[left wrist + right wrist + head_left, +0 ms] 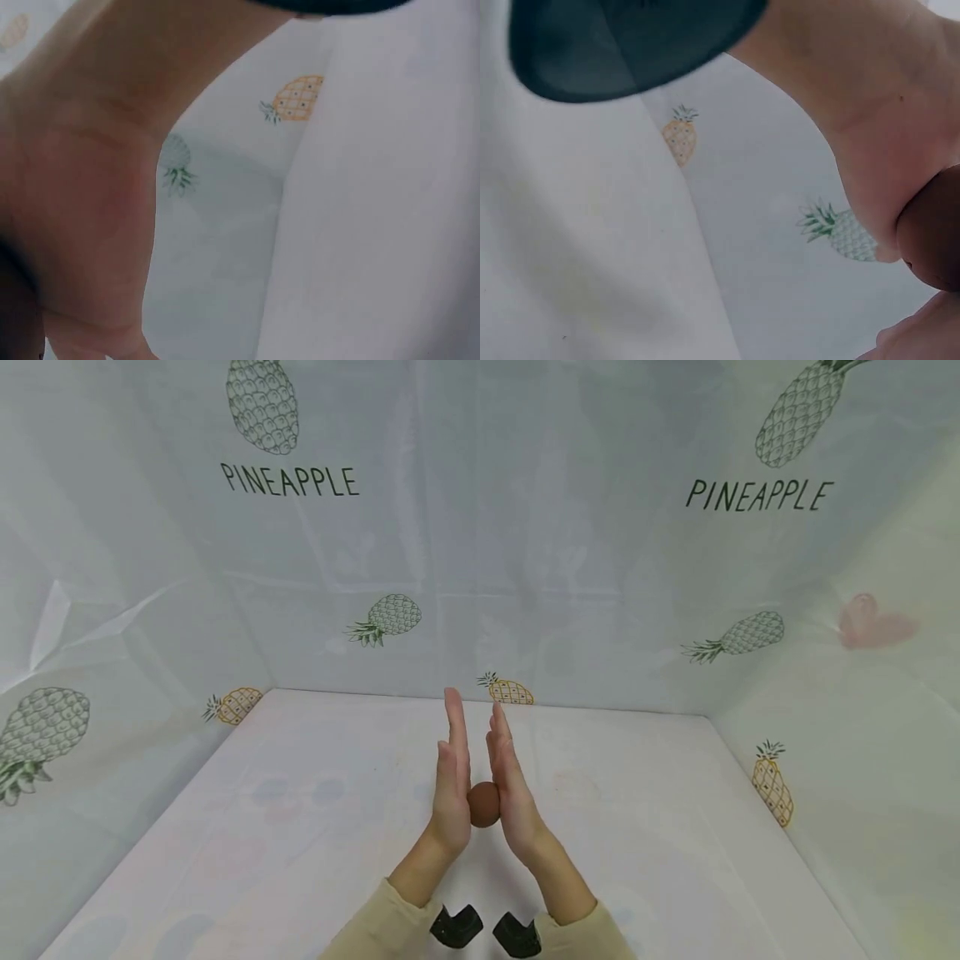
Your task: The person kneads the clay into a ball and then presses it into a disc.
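A smooth brown ball (483, 804) is pressed between my two flat palms in the head view, above the white table. My left hand (453, 789) touches its left side, with straight fingers pointing up and away. On the other side my right hand (514, 789) faces it, fingers straight as well. In the right wrist view the ball (934, 229) shows at the right edge, dark against the palms. The left wrist view shows a forearm and palm close up; a dark shape at its left edge is too cropped to tell.
A white table (300, 827) spreads beneath the hands. Pale sheeting (525, 568) printed with pineapples rises behind it and along both sides. A black wrist camera (457, 927) sits at the left cuff, another black wrist camera (517, 935) at the right cuff.
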`<state>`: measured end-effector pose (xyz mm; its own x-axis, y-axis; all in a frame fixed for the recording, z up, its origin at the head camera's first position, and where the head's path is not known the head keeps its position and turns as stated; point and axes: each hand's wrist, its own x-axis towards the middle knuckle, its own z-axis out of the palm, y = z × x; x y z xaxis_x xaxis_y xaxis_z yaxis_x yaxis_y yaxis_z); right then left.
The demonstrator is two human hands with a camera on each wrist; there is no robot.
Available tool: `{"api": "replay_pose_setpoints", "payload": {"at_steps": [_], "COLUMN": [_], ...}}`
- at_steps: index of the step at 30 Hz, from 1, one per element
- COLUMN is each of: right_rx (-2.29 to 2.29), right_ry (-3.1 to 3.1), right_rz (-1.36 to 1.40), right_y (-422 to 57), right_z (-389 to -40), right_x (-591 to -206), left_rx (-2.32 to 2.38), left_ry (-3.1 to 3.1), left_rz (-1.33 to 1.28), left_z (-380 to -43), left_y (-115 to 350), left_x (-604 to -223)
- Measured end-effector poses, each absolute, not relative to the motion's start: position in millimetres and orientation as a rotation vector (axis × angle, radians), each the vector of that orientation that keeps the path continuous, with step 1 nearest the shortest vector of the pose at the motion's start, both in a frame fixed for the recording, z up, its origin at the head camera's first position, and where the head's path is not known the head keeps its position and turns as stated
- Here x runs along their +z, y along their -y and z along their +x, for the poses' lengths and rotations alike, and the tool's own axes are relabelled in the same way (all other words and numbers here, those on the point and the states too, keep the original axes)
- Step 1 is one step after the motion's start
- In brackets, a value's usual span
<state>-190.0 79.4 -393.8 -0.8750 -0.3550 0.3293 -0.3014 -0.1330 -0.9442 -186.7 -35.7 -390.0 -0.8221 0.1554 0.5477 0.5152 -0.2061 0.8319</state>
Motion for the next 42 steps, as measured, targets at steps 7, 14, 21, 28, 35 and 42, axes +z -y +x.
{"api": "replay_pose_setpoints", "payload": {"at_steps": [7,14,21,28,35,42], "right_rx": [-2.097,-2.098,-2.203,-2.270,-2.315,-2.364], "right_ry": [-2.063,-2.049,-2.051,-2.062,-2.046,-2.014], "right_rz": [-0.829,-0.916,-1.036,-1.057,-1.030,-0.980], "right_y": [-75,-74,-77,-81,-85,-87], "right_z": [-183,-180,-181,-183,-186,-189], "right_x": [-392,-390,-387,-385,-384,-387], "left_rx": [-2.124,-2.101,-2.007,-2.021,-2.129,-2.242], "left_ry": [1.832,1.886,2.010,2.057,2.036,1.919], "left_rz": [-0.617,-0.443,-0.399,-0.529,-0.675,-0.788], "left_z": [-194,-205,-209,-205,-198,-187], "left_y": [46,51,45,33,26,25], "left_x": [-389,-396,-406,-414,-415,-402]}}
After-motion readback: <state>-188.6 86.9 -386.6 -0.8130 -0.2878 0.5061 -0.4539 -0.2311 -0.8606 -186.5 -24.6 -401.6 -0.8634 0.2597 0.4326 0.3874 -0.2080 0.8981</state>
